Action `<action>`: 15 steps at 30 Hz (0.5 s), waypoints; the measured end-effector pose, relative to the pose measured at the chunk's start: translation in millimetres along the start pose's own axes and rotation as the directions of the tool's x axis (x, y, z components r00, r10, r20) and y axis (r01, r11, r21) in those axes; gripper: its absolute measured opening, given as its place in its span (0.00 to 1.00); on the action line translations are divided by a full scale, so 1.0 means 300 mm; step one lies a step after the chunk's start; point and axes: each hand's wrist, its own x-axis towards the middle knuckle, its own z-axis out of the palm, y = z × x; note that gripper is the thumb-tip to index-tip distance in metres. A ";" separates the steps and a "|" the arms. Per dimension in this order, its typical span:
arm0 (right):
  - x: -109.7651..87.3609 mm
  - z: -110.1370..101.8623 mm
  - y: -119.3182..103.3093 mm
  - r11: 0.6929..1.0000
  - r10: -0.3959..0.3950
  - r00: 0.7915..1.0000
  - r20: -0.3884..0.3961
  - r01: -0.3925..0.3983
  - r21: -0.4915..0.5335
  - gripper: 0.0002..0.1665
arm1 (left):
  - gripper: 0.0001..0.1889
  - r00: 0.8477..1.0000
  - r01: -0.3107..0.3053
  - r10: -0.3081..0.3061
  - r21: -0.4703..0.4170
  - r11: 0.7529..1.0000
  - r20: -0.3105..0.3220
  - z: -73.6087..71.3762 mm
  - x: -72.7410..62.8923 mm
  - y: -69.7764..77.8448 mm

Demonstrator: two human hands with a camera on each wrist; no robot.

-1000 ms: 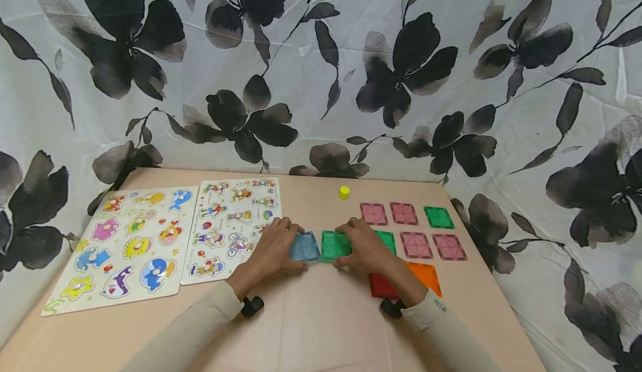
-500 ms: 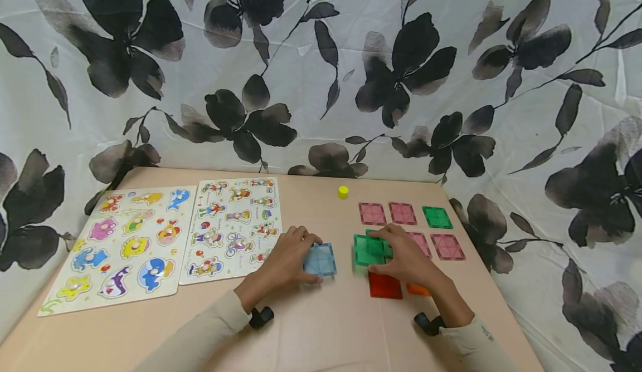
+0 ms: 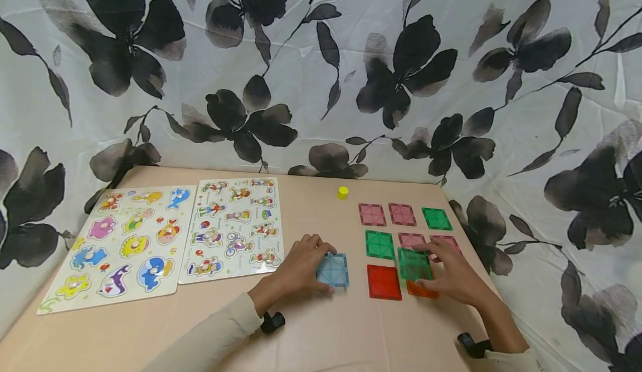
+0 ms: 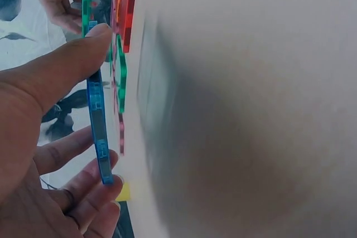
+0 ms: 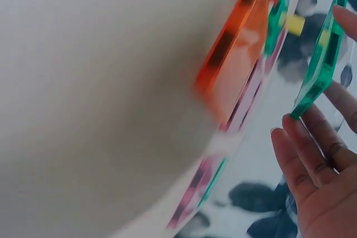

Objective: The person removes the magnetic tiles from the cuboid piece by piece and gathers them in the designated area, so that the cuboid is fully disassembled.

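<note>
My left hand pinches a light blue square magnetic tile between thumb and fingers. The left wrist view has that blue tile edge-on, held above the tabletop. With thumb and fingertips my right hand grips a translucent green tile. It hangs above the orange tile, partly covering it. In the right wrist view the held green tile is tilted and off the table. A red tile lies flat between the hands, with another green tile just behind it.
Pink tiles and a further green tile lie in rows at the back right. A small yellow cylinder stands near the back edge. Two sticker sheets cover the table's left side. A floral cloth hangs behind.
Both hands have moved right, the right one farther, carrying the green tile from beside the blue one to over the orange tile. The blue tile has shifted right with my left hand.
</note>
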 end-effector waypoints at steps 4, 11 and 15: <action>-0.034 -0.033 0.062 1.000 0.005 0.999 -0.034 -0.005 -0.026 0.46 | 0.40 1.000 0.005 -0.005 0.010 1.000 0.006 0.007 0.001 0.002; -0.090 -0.076 0.167 0.999 0.006 0.998 -0.061 -0.009 -0.045 0.47 | 0.40 1.000 0.010 -0.011 0.014 1.000 0.018 0.008 0.001 0.007; -0.116 -0.094 0.207 0.999 0.027 0.999 -0.046 -0.029 -0.035 0.47 | 0.41 0.999 0.017 -0.018 0.020 1.000 0.029 0.010 0.004 0.013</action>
